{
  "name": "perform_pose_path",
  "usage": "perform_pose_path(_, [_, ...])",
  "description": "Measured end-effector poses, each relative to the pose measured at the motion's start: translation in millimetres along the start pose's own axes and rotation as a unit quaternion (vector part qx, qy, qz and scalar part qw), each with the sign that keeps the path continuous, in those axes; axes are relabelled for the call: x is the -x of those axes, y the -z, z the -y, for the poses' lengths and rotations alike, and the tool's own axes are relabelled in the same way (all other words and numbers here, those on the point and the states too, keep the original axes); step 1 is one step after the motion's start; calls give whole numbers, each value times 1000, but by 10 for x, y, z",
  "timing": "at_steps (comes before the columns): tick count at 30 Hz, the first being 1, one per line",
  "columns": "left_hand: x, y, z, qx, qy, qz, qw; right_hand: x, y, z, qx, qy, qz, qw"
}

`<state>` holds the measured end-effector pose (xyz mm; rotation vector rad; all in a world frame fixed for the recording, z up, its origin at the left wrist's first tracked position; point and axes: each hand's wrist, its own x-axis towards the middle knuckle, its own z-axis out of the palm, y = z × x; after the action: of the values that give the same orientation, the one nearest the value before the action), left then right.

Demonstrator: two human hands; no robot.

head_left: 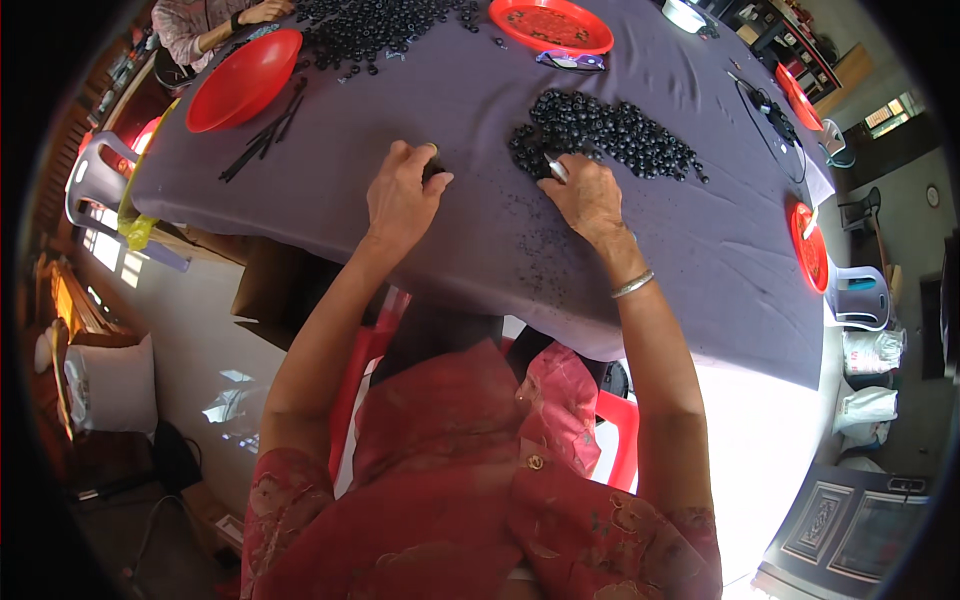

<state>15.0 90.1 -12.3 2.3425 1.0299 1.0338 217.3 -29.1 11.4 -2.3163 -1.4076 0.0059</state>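
Observation:
My left hand (403, 195) hovers over the dark cloth with fingers curled and thumb bent toward them. Between thumb and forefinger is a small black piece (432, 170), mostly hidden, which looks like one of the black beads. Farther right, my right hand (588, 198) grips a small tool with a pale metallic tip (557, 170); its kind I cannot make out. That tip is at the near edge of a pile of round black beads (620, 135). Dark crumbs (540, 245) are scattered on the cloth between my hands.
A red bowl (245, 82) and thin black strips (265, 135) lie to the left. Beyond are a bigger bead heap (370, 30), a red tray (550, 22) and purple-framed glasses (571, 61). Another person's hand (265, 11) is at the far left. A black cable (765, 115) lies right.

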Motion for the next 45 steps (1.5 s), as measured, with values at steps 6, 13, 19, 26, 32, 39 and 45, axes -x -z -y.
perform_pose_path(6, [253, 25, -308, 383, 101, 202, 896, 409, 347, 230, -179, 122, -45, 975])
perform_pose_path(13, [509, 196, -729, 576, 188, 329, 724, 913, 563, 493, -295, 138, 11, 945])
perform_pose_path(19, [715, 187, -757, 696, 247, 323, 591, 1069, 451, 403, -381, 147, -10, 913])
perform_pose_path(26, [839, 122, -713, 732, 229, 323, 555, 1127, 438, 366, -417, 154, 3, 896])
perform_pose_path(32, [854, 119, -701, 754, 246, 344, 502, 1134, 494, 384, -501, 144, 63, 851])
perform_pose_path(39, [814, 119, -704, 756, 231, 347, 505, 1128, 507, 388, -570, 81, 134, 807])
perform_pose_path(45, [820, 135, -702, 763, 224, 290, 532, 1170, 596, 341, -379, 78, 43, 921])
